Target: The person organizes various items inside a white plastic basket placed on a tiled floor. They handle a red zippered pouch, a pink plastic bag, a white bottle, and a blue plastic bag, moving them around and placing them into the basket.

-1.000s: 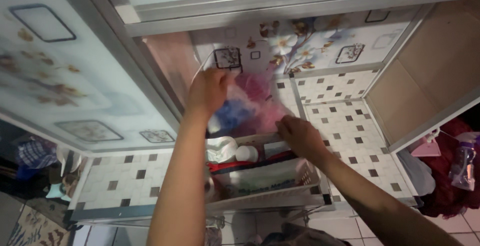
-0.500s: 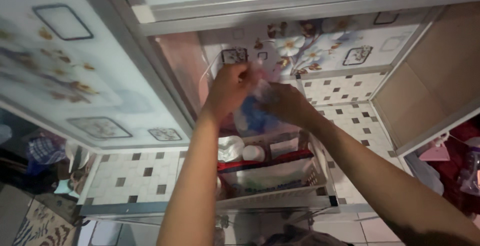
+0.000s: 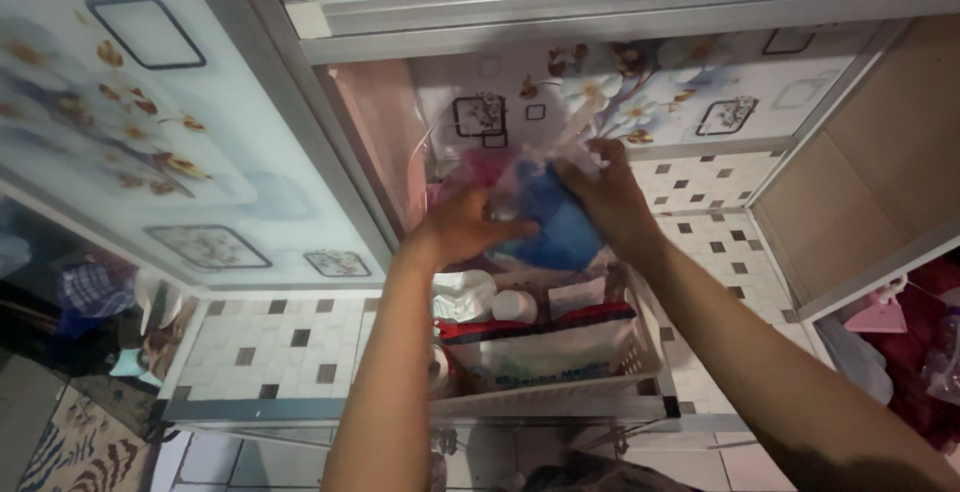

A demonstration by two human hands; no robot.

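Together, both hands' fingers grip a clear bag (image 3: pixel 545 217) of blue and pink stuff.

You saw white basket (image 3: pixel 640 352) holding white bottle cap (image 3: pixel 514 305) and red-trimmed pouch (image 3: pixel 540 337). Floral cabinet door (image 3: pixel 150 142) stood open at left. Pink hanger (image 3: pixel 877 314) hung at right, patterned rug (image 3: pixel 80 447) on floor.

Cabinet interior (image 3: pixel 880 172), plain brown panel, aluminium frame. Open cabinet door (image 3: pixel 130 142): pale glass, floral print, dark square motifs. Back wall (image 3: pixel 640 82): matching floral panel. Shelf surface (image 3: pixel 270 352): white mosaic pattern, brown squares. Patterned rug (image 3: pixel 75 447) lower left. Dim light.
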